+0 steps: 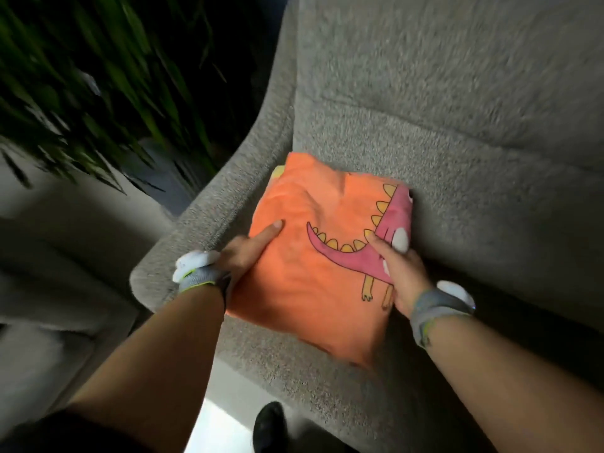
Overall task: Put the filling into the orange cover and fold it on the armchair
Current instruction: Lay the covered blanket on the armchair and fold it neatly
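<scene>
An orange cover [304, 282] with a pink dinosaur print lies folded into a thick square bundle on the seat of a grey armchair [457, 178]. My left hand [243, 253] grips the bundle's left edge, thumb on top and fingers underneath. My right hand [400, 276] clasps its right side, thumb lying across the dinosaur and fingers tucked under the fold. A sliver of pale yellow fabric [277, 170] peeks out at the bundle's far left corner. The filling itself is hidden inside.
The armchair's curved left arm [209, 204] runs close beside my left hand. A leafy green plant [91, 86] stands at the upper left. A second grey seat [58, 256] sits at the left. A dark shoe [269, 426] shows on the pale floor below.
</scene>
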A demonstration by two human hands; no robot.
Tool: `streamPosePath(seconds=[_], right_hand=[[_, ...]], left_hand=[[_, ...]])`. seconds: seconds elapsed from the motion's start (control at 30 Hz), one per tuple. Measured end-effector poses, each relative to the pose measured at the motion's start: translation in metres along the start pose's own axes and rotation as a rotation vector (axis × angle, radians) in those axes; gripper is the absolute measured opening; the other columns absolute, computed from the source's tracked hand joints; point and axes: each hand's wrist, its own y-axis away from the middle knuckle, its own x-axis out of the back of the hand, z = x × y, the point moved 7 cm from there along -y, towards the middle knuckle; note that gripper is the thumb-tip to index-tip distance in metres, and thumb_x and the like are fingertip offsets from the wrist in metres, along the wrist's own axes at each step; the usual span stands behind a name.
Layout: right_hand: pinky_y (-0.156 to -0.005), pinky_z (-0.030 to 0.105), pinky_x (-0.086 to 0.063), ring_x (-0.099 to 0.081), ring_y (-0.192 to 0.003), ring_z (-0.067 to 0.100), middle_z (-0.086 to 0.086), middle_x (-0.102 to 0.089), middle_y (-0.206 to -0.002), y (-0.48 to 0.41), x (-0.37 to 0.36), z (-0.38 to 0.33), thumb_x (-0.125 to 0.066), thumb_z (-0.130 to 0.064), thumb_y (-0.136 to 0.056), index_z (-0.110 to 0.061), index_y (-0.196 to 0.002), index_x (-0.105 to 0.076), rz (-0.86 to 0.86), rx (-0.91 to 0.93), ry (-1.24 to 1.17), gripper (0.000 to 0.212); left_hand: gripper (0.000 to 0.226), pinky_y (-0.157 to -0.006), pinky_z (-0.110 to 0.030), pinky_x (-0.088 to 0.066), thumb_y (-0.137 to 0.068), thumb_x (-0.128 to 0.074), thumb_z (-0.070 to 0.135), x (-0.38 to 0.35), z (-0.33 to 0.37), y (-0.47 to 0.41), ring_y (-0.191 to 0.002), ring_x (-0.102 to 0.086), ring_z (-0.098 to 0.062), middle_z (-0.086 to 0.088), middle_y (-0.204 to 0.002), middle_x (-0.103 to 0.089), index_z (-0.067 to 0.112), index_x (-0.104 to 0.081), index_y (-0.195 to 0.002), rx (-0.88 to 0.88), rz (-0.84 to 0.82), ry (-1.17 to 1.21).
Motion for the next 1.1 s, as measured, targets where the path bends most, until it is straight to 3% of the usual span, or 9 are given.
streamPosePath(seconds=[0.1,0.23,0.3,0.4,0.63,0.77,0.9,1.0,1.1], right_hand=[[-0.089,0.049,-0.054,-0.069,-0.093,0.025,0.005,-0.073,-0.099,0.014,-0.044,-0.040,-0.082,-0.054,-0.042,-0.017,-0.102,-0.067,-0.047,0.074,-0.024,0.072],[-0.088,0.051,-0.054,-0.068,-0.095,0.027,0.006,-0.072,-0.103,0.026,-0.104,-0.054,-0.084,-0.058,-0.036,-0.019,-0.108,-0.063,-0.081,0.069,-0.048,0.085],[-0.088,0.051,-0.054,-0.067,-0.095,0.027,0.005,-0.071,-0.104,0.028,-0.128,-0.054,-0.082,-0.065,-0.029,-0.021,-0.110,-0.061,-0.084,0.067,-0.062,0.094],[-0.088,0.050,-0.054,-0.067,-0.095,0.026,0.004,-0.070,-0.105,0.031,-0.170,-0.048,-0.080,-0.067,-0.032,-0.023,-0.109,-0.060,-0.058,0.050,-0.062,0.092],[-0.092,0.049,-0.051,-0.064,-0.100,0.027,0.003,-0.067,-0.110,0.020,-0.259,-0.021,-0.076,-0.065,-0.039,-0.025,-0.113,-0.057,0.030,0.014,-0.047,0.085],[-0.095,0.048,-0.049,-0.061,-0.103,0.027,0.007,-0.063,-0.116,0.013,-0.285,-0.003,-0.072,-0.058,-0.059,-0.019,-0.123,-0.051,0.064,0.000,0.004,0.078],[-0.097,0.043,-0.047,-0.056,-0.111,0.029,0.010,-0.056,-0.125,0.004,-0.286,0.017,-0.064,-0.049,-0.077,-0.016,-0.136,-0.036,0.095,-0.045,0.110,0.073],[-0.096,0.040,-0.047,-0.056,-0.111,0.031,0.011,-0.055,-0.127,0.005,-0.289,0.020,-0.063,-0.047,-0.079,-0.013,-0.136,-0.035,0.085,-0.055,0.177,0.073],[-0.100,0.039,-0.041,-0.045,-0.124,0.033,0.013,-0.042,-0.141,0.009,-0.287,0.010,-0.062,-0.044,-0.081,-0.016,-0.144,-0.023,0.141,-0.006,0.297,0.079]], left_hand=[[0.109,-0.104,-0.039,-0.040,-0.041,-0.056,0.089,0.053,0.024,0.006,-0.109,-0.059,-0.029,-0.006,-0.124,-0.062,0.018,-0.058,-0.123,-0.013,0.057,0.016],[0.053,-0.091,-0.030,-0.040,-0.079,-0.055,0.063,0.113,0.044,-0.001,-0.101,-0.056,-0.026,-0.005,-0.117,-0.060,0.019,-0.058,-0.108,-0.101,0.076,0.023],[0.069,-0.095,-0.033,-0.041,-0.076,-0.055,0.066,0.137,0.041,-0.013,-0.106,-0.057,-0.029,-0.007,-0.123,-0.060,0.015,-0.056,-0.123,-0.073,0.072,0.004],[0.102,-0.100,-0.042,-0.045,-0.049,-0.057,0.086,0.176,0.037,-0.038,-0.103,-0.062,-0.032,-0.010,-0.119,-0.065,0.013,-0.059,-0.121,-0.059,0.070,-0.015],[0.069,-0.086,-0.030,-0.041,-0.075,-0.054,0.068,0.242,0.020,-0.105,-0.093,-0.060,-0.026,-0.006,-0.107,-0.065,0.013,-0.061,-0.117,-0.040,0.010,-0.058],[0.073,-0.098,-0.034,-0.044,-0.071,-0.055,0.072,0.253,-0.002,-0.147,-0.102,-0.062,-0.028,-0.008,-0.116,-0.067,0.016,-0.063,-0.118,-0.025,-0.024,-0.092],[0.060,-0.091,-0.026,-0.038,-0.084,-0.051,0.057,0.247,-0.015,-0.172,-0.114,-0.057,-0.028,-0.012,-0.124,-0.062,0.010,-0.060,-0.121,-0.072,0.016,-0.162],[0.059,-0.100,-0.034,-0.041,-0.085,-0.052,0.054,0.239,-0.026,-0.183,-0.117,-0.056,-0.032,-0.016,-0.126,-0.060,0.009,-0.057,-0.123,-0.100,0.052,-0.248],[0.067,-0.103,-0.045,-0.038,-0.084,-0.052,0.052,0.238,-0.022,-0.186,-0.123,-0.047,-0.037,-0.018,-0.135,-0.049,0.013,-0.037,-0.136,-0.172,0.212,-0.507]])
